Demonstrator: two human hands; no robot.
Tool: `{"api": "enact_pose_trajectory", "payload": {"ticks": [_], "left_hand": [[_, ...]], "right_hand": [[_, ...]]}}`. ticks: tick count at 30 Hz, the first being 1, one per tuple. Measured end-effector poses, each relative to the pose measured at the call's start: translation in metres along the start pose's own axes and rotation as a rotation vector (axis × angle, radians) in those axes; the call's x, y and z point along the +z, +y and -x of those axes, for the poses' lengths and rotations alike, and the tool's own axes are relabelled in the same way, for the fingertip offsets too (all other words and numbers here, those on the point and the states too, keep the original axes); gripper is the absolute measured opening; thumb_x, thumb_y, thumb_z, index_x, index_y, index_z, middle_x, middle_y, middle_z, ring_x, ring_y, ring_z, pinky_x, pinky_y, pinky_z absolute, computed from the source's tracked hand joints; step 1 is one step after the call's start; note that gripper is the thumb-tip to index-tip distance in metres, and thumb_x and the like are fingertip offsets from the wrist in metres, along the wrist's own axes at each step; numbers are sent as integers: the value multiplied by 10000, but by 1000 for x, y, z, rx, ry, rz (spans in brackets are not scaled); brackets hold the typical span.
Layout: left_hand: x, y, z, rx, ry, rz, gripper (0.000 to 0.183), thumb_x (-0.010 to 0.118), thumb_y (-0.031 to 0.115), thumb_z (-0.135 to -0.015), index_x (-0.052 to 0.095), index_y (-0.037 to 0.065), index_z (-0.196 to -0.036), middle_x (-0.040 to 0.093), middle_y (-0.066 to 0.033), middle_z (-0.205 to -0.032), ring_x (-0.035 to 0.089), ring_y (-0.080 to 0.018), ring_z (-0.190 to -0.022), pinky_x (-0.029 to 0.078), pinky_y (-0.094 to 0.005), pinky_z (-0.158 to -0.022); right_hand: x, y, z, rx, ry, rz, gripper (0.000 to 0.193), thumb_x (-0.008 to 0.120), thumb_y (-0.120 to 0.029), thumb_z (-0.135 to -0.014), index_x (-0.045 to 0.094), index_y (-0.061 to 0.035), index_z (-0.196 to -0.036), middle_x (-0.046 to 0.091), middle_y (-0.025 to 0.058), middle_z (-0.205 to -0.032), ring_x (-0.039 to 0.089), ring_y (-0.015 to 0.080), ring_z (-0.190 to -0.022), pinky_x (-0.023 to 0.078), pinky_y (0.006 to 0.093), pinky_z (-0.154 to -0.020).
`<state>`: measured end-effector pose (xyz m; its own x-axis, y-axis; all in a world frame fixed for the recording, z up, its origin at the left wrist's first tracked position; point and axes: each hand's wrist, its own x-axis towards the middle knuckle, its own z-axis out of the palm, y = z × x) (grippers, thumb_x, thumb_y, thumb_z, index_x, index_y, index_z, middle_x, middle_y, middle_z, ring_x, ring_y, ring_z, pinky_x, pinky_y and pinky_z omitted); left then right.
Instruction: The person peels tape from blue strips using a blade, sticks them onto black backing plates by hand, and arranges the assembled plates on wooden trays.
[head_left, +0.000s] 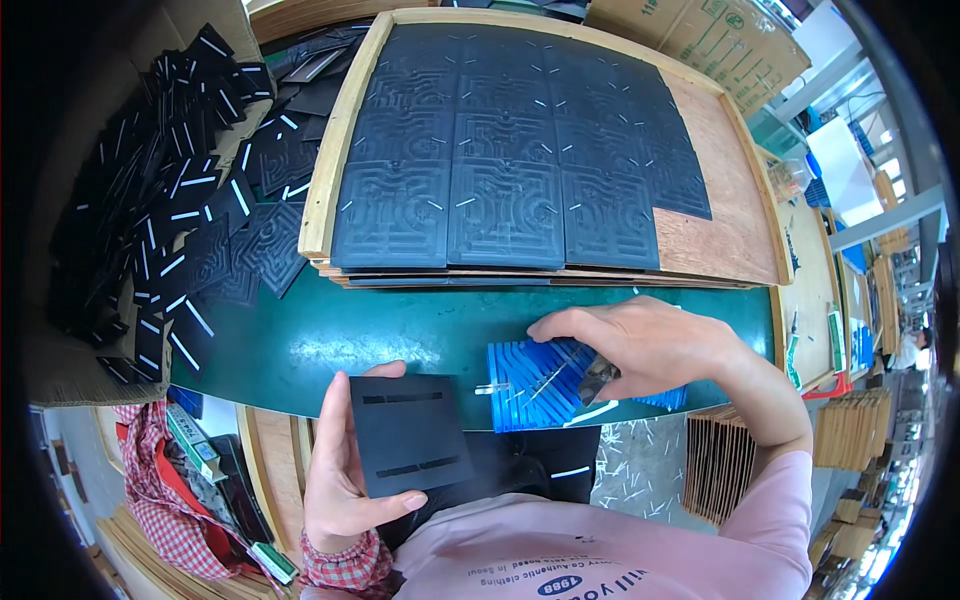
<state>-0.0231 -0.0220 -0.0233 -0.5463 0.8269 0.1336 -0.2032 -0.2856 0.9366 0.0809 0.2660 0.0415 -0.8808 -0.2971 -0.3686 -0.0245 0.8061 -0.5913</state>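
Panels (505, 215) in tray (327, 190); loose panels (205, 255) left of it, strips (525, 385) before it.

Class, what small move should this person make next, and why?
Probably bring the black square plate toward the right hand: the left hand grips it with its two dark bars facing the camera, while the right hand is apart from it, over the blue strips.

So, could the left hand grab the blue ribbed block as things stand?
Probably not without letting go: the left hand holds the black panel, and the right hand covers part of the blue ribbed block, though its left end is uncovered.
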Motion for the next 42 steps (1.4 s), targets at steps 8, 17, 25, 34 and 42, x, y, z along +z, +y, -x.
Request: {"api": "enact_pose_trajectory", "payload": {"ticks": [8,17,25,34,42], "left_hand": [[1,-1,6,11,-10,20,1095,739,-82,-542,139,169,-1422,271,-237,-1357,410,-309,-1192,412,-397,-927],[-8,1,12,30,-10,-20,1094,735,-87,-544,136,166,-1423,273,-234,-1358,413,-300,-1192,417,-388,-920],[7,12,25,-23,213,127,1053,796,95,-589,137,93,-1410,317,-209,-1337,423,-344,-1172,400,-469,-930],[30,15,10,-34,55,-490,1100,789,254,-623,55,56,-1418,183,-257,-1410,237,-329,-1293,251,-425,-1027],[4,-11,11,94,-143,-649,1053,767,42,-605,71,28,-1396,286,-253,-1344,359,-340,-1217,324,-426,-1000]], "right_hand": [[10,-12,13,-4,147,-37,668,694,-100,-675,305,-101,-1219,512,146,-1130,562,333,-952,472,410,-724],[17,-5,5,86,118,-40,711,702,-106,-677,268,-135,-1239,548,189,-1058,593,351,-890,478,411,-716],[3,-37,24,66,227,-47,706,707,-117,-656,322,-103,-1248,500,137,-1151,575,317,-960,488,391,-751],[40,-69,60,-246,666,-239,801,700,-46,-653,225,-73,-1297,448,167,-1192,607,311,-890,472,393,-762],[66,-96,47,-416,902,-131,824,753,-197,-664,257,-34,-1301,443,172,-1193,495,298,-1084,466,357,-791]]}}
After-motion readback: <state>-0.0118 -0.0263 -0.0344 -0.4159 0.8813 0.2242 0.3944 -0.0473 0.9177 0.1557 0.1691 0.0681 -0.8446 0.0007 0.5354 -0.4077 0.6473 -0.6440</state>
